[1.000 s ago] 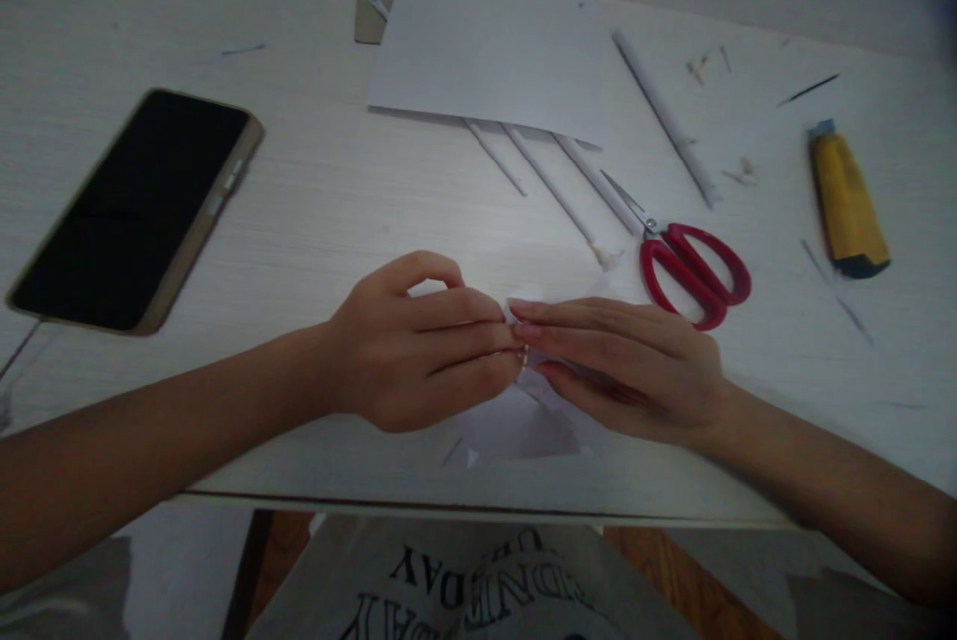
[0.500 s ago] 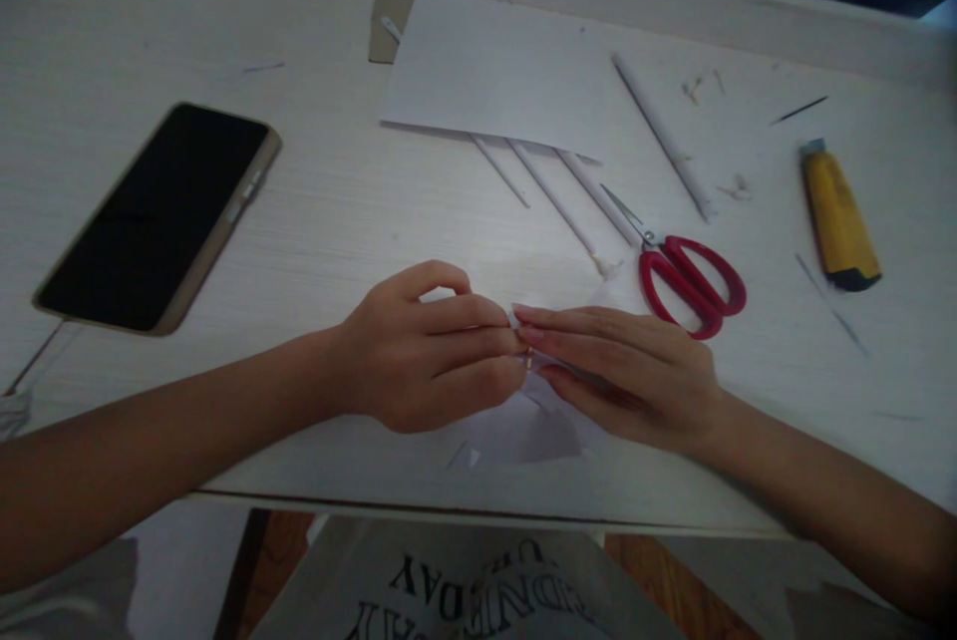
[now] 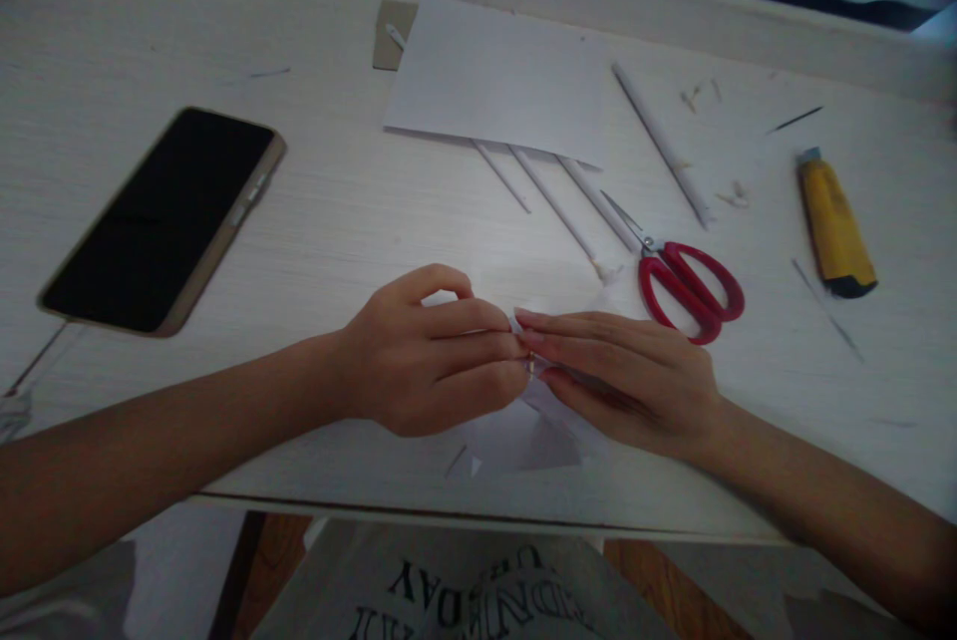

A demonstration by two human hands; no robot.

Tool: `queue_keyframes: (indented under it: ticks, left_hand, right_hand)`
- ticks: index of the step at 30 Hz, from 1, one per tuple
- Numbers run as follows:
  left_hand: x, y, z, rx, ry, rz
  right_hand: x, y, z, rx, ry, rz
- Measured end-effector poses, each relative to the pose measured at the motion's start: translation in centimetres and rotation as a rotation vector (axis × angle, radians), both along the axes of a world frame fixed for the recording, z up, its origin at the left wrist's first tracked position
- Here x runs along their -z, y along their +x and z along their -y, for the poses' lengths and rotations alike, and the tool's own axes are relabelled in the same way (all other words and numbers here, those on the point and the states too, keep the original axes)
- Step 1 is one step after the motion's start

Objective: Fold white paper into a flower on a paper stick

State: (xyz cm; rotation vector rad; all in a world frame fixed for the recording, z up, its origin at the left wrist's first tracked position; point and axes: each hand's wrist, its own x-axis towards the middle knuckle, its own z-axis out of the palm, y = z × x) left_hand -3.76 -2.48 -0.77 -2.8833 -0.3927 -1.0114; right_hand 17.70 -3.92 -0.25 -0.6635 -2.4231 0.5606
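Note:
My left hand (image 3: pixel 430 356) and my right hand (image 3: pixel 620 371) meet fingertip to fingertip near the front edge of the white table (image 3: pixel 321 211). Between them lies a small white piece of paper (image 3: pixel 523 436), partly hidden under both hands. The left fingers are curled and pinch its edge. My right hand's fingers lie stretched and pressed on the paper, with the thumb tucked beneath. A tiny yellowish tip shows where the fingers meet; I cannot make out what it is.
Red-handled scissors (image 3: pixel 692 281) lie right of my hands. A yellow utility knife (image 3: pixel 831 226) is further right. A white sheet (image 3: pixel 500 77) covers several rolled paper sticks (image 3: pixel 553 201); another stick (image 3: pixel 662 147) lies beside it. A black phone (image 3: pixel 164 216) rests at left.
The view has tilted slightly, so the table's things sit a little lower in frame. Both hands keep the same pinch on the paper.

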Motion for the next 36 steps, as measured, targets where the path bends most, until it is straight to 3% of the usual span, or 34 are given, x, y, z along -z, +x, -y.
queue_keyframes:
  ticks: [13,23,36]
  left_hand:
    - [-0.02,-0.1,0.05,-0.129,0.047,-0.019]
    - [-0.21,0.17,0.17,-0.19,0.081,0.083]
    - [-0.33,0.09,0.16,-0.177,0.105,0.048]
  right_hand:
    - [-0.46,-0.23,0.08,0.093,0.035,0.021]
    - [-0.34,-0.36,0.25,0.126,0.055,-0.013]
    - [-0.24,-0.31,0.33,0.109,0.055,-0.03]
